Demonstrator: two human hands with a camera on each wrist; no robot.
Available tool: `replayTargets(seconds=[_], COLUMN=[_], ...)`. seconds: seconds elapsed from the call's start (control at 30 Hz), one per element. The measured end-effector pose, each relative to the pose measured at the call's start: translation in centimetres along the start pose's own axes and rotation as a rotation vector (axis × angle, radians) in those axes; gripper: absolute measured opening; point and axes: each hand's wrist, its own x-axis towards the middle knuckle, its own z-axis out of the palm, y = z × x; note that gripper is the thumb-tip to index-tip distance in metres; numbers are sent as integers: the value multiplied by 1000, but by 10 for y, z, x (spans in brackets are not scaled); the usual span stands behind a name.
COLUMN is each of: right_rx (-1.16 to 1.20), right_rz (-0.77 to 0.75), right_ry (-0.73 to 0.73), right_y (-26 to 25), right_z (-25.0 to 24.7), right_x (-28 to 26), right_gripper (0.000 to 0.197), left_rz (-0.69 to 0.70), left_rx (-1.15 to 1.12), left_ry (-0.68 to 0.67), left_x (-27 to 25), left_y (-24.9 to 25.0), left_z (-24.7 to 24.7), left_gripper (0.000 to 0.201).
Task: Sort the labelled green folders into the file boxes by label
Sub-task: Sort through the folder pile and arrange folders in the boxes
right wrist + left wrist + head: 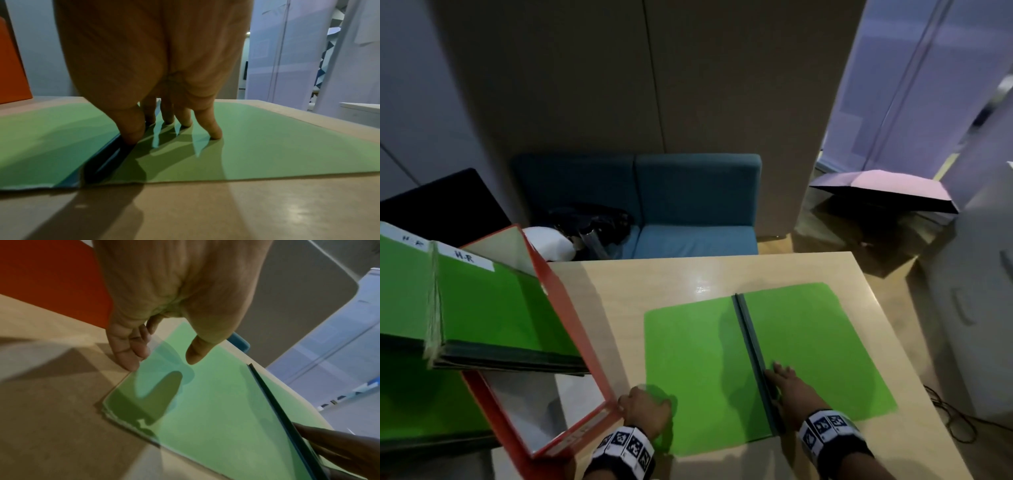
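A green folder lies open and flat on the wooden table, its dark spine running down the middle. My left hand is at the folder's near left edge; in the left wrist view its fingers touch that edge of the folder while the thumb hovers above the cover. My right hand presses straight fingers on the right half of the folder, beside the spine. A red file box on the left holds green folders labelled H.R.
A blue sofa with a black bag stands behind the table. An open pink umbrella lies on the floor at the right, and a white cabinet stands at the far right. The red box sits right beside my left hand.
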Motion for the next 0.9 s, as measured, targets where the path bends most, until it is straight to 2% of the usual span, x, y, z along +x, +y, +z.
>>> replayTargets(seconds=[0.13,0.23,0.3,0.33,0.37,0.43,0.53,0.6,0.67,0.7,0.77,0.8,0.9], right_rx=[-10,34,82,104,135,202,277,352,539,660,942,1097,1475], right_rz=[4,-16,-6,-1,11,25,7,-39,-79,-91,-93,-101,-173], right_ry=[-26,-26,-32,-34,-32,20,21,17,51,62,79,107,233], right_y=[-2,-2,-1,0,0,4,5,2,4,4,9,14,37], right_z=[1,-1,-2,-2,-4,-3,-4,-10,-20,-28,-47,-59,-95], right_x=[-1,-1,-2,-2,-3,1,-1,-6,-11,-15,-26,-31,-49], right_gripper=[69,52,46,49,62,87,84,84,102,98,73,69,95], left_rz=[-37,0,90,152,219,324,425,483,562,597,631,647,665], left_rx=[-106,-140,-272,-334,-394,-534,-736,-765,-701,-664,-585,-547,-443], left_ry=[-2,-63,-140,-156,-154,-191,-344,-393,-406,-422,-470,-478,-465], left_x=[1,6,0,-2,-11,-33,-67,-82,-90,-94,-91,-90,-84], left_y=[1,-2,3,4,11,25,52,73,91,99,108,113,125], left_z=[1,1,-7,-12,-21,-41,-58,-54,-43,-36,-17,-8,18], left_gripper=[68,56,41,37,37,51,70,74,66,62,55,51,38])
